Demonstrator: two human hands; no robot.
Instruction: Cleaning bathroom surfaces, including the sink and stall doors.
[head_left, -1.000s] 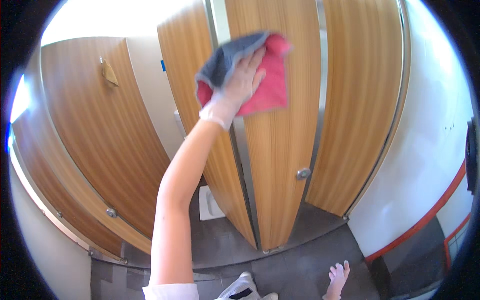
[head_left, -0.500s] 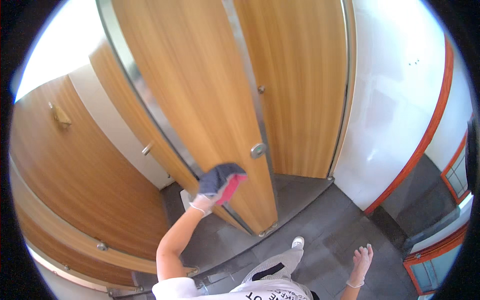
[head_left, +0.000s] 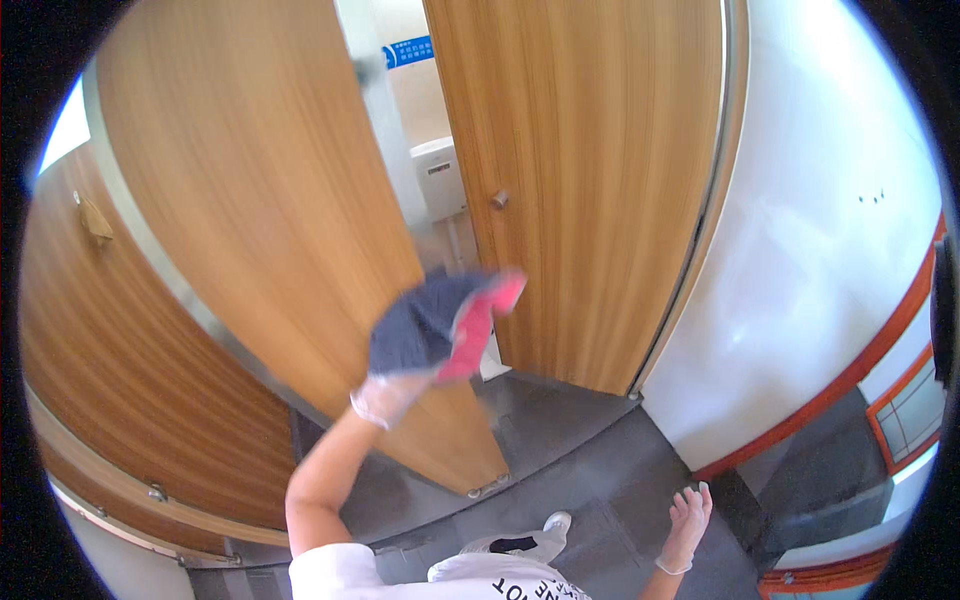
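Cloth [head_left: 415,325]: grey and pink, folded over, in front of the right edge of the wooden door [head_left: 270,200].
Left hand [head_left: 397,390]: gloved; cloth and blur hide the fingers, so I cannot tell its grip.
Wooden door: a hard push could swing it and pinch that hand.
Right hand [head_left: 687,522]: gloved, empty, loosely open, above the floor [head_left: 600,462].

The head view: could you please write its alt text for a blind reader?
A translucent-gloved left hand holds a blurred dark-grey and pink cloth in front of a tall wood-grain panel; whether they touch is unclear. The similarly gloved right hand is empty, above a dark-grey tiled floor.
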